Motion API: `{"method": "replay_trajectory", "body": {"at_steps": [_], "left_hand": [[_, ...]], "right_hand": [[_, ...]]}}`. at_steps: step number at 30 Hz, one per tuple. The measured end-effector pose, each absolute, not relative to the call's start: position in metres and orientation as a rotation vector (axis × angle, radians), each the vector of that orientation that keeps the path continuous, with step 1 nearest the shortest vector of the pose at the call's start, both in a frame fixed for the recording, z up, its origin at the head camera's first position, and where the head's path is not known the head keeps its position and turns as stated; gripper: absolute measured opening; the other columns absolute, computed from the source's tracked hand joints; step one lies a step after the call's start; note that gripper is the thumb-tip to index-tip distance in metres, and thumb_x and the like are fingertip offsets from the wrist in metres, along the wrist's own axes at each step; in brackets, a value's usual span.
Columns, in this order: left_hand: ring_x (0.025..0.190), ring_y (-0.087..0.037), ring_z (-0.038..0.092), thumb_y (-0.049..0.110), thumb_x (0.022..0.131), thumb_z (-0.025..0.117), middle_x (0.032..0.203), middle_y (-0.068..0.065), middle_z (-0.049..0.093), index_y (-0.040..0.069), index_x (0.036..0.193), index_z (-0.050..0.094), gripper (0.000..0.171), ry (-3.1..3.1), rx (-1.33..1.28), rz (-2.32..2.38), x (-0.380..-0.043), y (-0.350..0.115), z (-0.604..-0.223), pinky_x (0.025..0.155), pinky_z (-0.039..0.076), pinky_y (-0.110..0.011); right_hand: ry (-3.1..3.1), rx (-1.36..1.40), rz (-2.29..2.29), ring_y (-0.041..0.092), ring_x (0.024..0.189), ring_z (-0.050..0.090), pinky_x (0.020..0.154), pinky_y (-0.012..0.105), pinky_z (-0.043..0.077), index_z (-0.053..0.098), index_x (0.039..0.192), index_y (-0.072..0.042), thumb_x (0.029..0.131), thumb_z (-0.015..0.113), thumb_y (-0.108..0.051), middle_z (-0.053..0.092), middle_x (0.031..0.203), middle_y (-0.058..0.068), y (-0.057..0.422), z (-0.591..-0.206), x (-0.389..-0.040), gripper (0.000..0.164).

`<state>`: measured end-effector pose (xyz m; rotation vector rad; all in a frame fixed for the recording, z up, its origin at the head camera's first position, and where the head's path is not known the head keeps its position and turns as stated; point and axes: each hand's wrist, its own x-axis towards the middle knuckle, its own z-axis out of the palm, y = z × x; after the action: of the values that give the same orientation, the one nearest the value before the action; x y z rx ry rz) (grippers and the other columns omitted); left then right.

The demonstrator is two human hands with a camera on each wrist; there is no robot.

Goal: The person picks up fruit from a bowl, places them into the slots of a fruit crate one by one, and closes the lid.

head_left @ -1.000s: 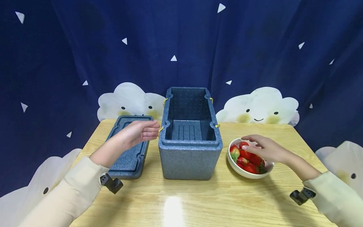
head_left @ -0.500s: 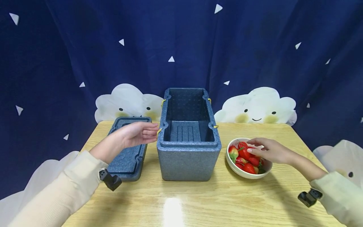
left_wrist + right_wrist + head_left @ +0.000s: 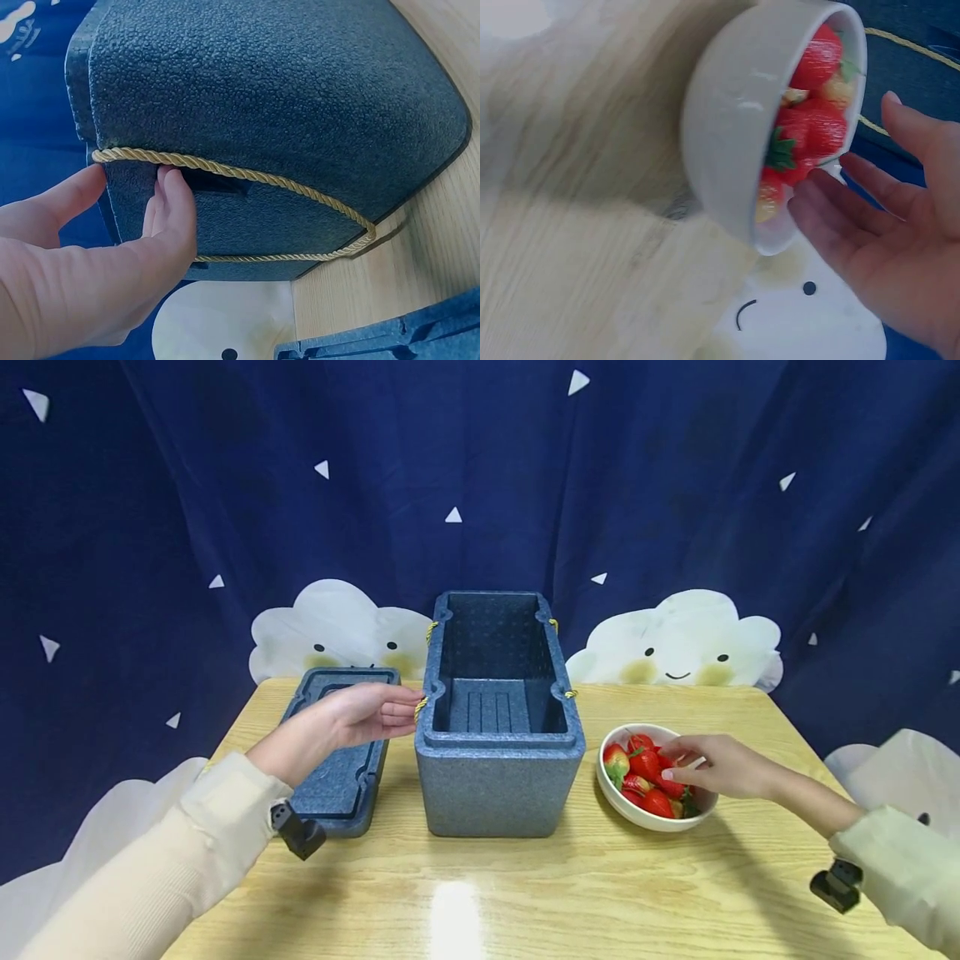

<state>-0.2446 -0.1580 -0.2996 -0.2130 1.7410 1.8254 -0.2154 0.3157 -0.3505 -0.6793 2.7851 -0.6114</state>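
A deep blue-grey foam box (image 3: 495, 793) stands uncovered in the middle of the table. My left hand (image 3: 360, 714) is at its left wall, fingers held nearly straight. In the left wrist view, the fingertips rest by the gold twisted rope (image 3: 285, 182) and the thumb reaches the box's upper edge. To the right of the box stands a white bowl (image 3: 637, 817) heaped with red strawberries (image 3: 645, 766), some with pale yellowish patches and green leaves. My right hand (image 3: 720, 767) hovers at the bowl's right side, thumb apart and relaxed fingers reaching over the fruit, holding nothing.
The matching lid (image 3: 330, 785) lies on the table to the left of the box, partly behind my left forearm. A navy curtain (image 3: 495, 468) with white clouds hangs behind the wooden table (image 3: 600, 893).
My right hand has come a little lower and nearer over the strawberries, its thumb now closer to them. My left hand stays by the box wall; the head view has shifted slightly.
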Motion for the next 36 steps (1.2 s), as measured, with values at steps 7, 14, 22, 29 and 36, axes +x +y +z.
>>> {"method": "replay_trajectory", "body": {"at_steps": [7, 14, 22, 29, 36], "left_hand": [[0.085, -0.007, 0.058, 0.014, 0.097, 0.055, 0.089, 0.003, 0.060, 0.009, 0.110, 0.050, 0.014, 1.752, -0.228, 1.819, -0.247, -0.158, -0.298, 0.116, 0.039, -0.037], [0.091, -0.009, 0.056, 0.013, 0.097, 0.054, 0.099, -0.001, 0.056, 0.009, 0.114, 0.050, 0.018, 1.714, -0.257, 1.842, -0.246, -0.156, -0.299, 0.117, 0.038, -0.036], [0.103, -0.013, 0.054, 0.013, 0.097, 0.054, 0.110, -0.004, 0.054, 0.006, 0.127, 0.046, 0.032, 1.710, -0.280, 1.849, -0.245, -0.158, -0.300, 0.115, 0.040, -0.034], [0.100, -0.012, 0.056, 0.013, 0.098, 0.053, 0.106, -0.003, 0.057, 0.004, 0.135, 0.044, 0.039, 1.688, -0.266, 1.857, -0.245, -0.159, -0.300, 0.117, 0.038, -0.034], [0.088, -0.009, 0.063, 0.011, 0.097, 0.054, 0.092, 0.001, 0.065, 0.002, 0.136, 0.043, 0.042, 1.685, -0.263, 1.860, -0.244, -0.159, -0.298, 0.117, 0.038, -0.037]], "right_hand": [[2.750, -0.711, -0.652, 0.006, 0.082, 0.066, 0.069, 0.017, 0.057, 0.065, 0.104, 0.002, 0.082, 0.075, -0.021, 0.071, 0.099, 0.012, 0.319, -0.354, -0.222, 0.034], [2.698, -0.711, -0.687, -0.002, 0.077, 0.062, 0.068, 0.018, 0.056, 0.065, 0.096, 0.002, 0.078, 0.078, -0.017, 0.071, 0.092, 0.009, 0.322, -0.361, -0.225, 0.029], [2.702, -0.736, -0.652, 0.000, 0.074, 0.065, 0.066, 0.015, 0.056, 0.066, 0.090, -0.001, 0.075, 0.080, -0.017, 0.072, 0.086, 0.006, 0.325, -0.372, -0.226, 0.026], [2.740, -0.697, -0.616, 0.001, 0.069, 0.061, 0.062, 0.015, 0.055, 0.067, 0.088, -0.002, 0.073, 0.082, -0.017, 0.072, 0.081, 0.003, 0.325, -0.375, -0.222, 0.026], [2.778, -0.691, -0.611, 0.000, 0.066, 0.058, 0.058, 0.016, 0.053, 0.068, 0.087, -0.002, 0.072, 0.083, -0.015, 0.070, 0.078, 0.001, 0.324, -0.375, -0.219, 0.024]]}}
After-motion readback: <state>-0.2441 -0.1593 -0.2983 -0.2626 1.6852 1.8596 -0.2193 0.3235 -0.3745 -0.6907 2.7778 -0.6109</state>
